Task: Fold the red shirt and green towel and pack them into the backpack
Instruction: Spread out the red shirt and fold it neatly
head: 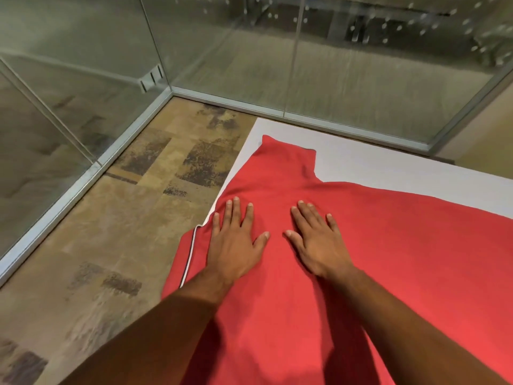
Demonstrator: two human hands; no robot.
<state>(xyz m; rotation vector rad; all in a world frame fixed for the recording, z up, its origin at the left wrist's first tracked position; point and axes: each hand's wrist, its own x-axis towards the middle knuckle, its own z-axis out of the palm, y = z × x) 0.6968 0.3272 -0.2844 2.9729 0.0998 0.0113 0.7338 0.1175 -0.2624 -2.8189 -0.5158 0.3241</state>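
Spreading across the white table (361,162), the red shirt (374,245) is pressed flat by the left hand (236,245) and right hand (319,243), fingers straight, nothing gripped. One shirt edge is draped over the table's side above patterned carpet (125,218); glass walls (361,79) are seen beyond.

White table (388,165), patterned brown carpet (125,218); glass walls (347,65), metal floor rail (91,173)

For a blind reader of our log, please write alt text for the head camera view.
Two hands, left and right, press flat on a red shirt spread over a white table, one edge hanging off the side. Beyond are patterned carpet and glass walls.
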